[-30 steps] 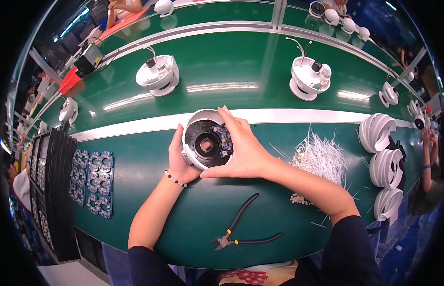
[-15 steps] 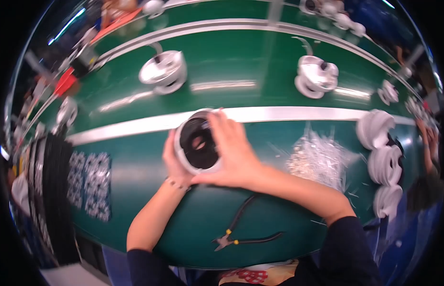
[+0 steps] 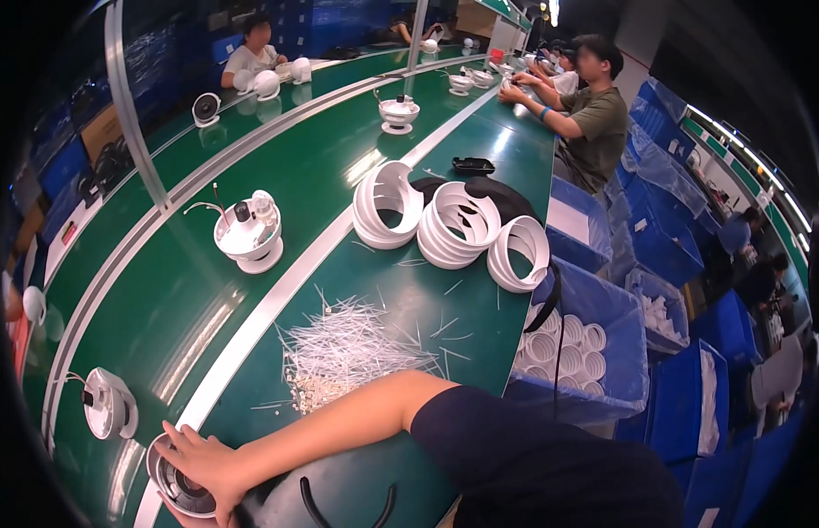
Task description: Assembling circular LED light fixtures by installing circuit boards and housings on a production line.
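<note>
White shell [image 3: 174, 484]: round, dark inside, approx. 7–8 o'c in view.
R hand [image 3: 203, 464]: clamped on shell, fingers spread over rim.
L hand [image 3: 185, 518]: sliver at shell's lower side, rest cut off; I can't tell if it grips.
White tie heap [image 3: 352, 352]: approx. 2 o'c of shell.
Black handles [image 3: 309, 505]: approx. 3 o'c, tool head n/v.
Belt unit [image 3: 107, 405]: approx. 10–11 o'c, on green belt [image 3: 163, 290].
Hold (my judgement): grip rim, keep palm off dark core, support underside, steer clear of belt unit.
</note>
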`<state>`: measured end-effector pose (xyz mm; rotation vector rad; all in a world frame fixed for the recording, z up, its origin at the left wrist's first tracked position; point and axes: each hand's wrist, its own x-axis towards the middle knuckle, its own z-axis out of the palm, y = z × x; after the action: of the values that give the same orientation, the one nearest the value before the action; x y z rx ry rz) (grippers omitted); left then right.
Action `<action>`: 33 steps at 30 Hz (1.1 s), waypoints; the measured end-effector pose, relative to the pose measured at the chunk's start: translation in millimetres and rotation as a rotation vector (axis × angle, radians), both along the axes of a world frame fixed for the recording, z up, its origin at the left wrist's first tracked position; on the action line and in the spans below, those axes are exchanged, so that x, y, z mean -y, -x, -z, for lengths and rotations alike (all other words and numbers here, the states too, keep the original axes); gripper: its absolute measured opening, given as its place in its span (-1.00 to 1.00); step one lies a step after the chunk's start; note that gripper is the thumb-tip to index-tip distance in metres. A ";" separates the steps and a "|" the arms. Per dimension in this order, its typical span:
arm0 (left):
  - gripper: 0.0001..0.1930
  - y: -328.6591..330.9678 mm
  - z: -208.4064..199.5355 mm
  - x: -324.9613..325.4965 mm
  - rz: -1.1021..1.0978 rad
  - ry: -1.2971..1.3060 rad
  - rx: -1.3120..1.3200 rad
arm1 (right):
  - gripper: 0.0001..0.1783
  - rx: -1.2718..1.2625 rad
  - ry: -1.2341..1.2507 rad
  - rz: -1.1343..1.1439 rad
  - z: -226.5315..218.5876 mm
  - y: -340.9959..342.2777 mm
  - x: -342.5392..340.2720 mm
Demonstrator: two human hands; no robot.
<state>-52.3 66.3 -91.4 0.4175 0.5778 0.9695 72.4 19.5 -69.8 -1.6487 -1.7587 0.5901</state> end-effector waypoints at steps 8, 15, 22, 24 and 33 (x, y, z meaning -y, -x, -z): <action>-0.43 10.7 23.4 -10.0 -0.047 0.047 -0.038 | 0.59 -0.190 0.016 -0.241 -0.7 -21.2 -1.1; -0.30 6.1 -3.6 8.4 0.359 -0.440 0.288 | 0.36 0.084 -0.346 -0.053 -9.0 2.2 15.1; -0.01 35.9 8.0 2.5 0.337 -0.067 0.507 | 0.51 0.264 -0.112 -0.017 -29.6 19.3 15.7; -0.01 44.3 2.4 2.1 0.267 -0.082 0.380 | 0.52 0.256 -0.064 0.000 -31.0 30.5 11.7; -0.08 40.5 6.6 6.5 0.218 -0.423 0.084 | 0.51 0.126 -0.083 0.125 -25.6 33.0 14.9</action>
<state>-92.8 59.7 -98.0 0.7962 0.2400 0.8916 39.4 4.7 -44.2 -1.7555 -1.7284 0.3585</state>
